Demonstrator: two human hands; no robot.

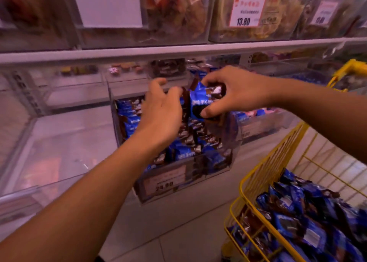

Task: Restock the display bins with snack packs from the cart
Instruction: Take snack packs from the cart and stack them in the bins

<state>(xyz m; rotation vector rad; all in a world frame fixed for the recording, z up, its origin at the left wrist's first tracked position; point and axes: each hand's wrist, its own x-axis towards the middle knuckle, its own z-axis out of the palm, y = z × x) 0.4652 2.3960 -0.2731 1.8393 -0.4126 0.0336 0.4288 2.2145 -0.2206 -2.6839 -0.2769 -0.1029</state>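
A clear display bin (235,154) with a 28.00 price tag on its front sits on the lower shelf, filled with several blue and brown snack packs (186,152). Over the bin, my right hand (236,92) grips a small bunch of blue snack packs (200,100) between thumb and fingers. My left hand (160,110) hovers just left of that bunch with fingers loosely curled; whether it touches the packs is hidden behind it. A yellow wire cart (264,172) at lower right holds a heap of the same packs (309,218).
A shelf edge (178,52) runs across above the bin, carrying clear bins of other snacks with a 13.80 price tag (246,11). Transparent bins (65,134) stand to the left of the filled one. Tiled floor (178,232) lies between shelf and cart.
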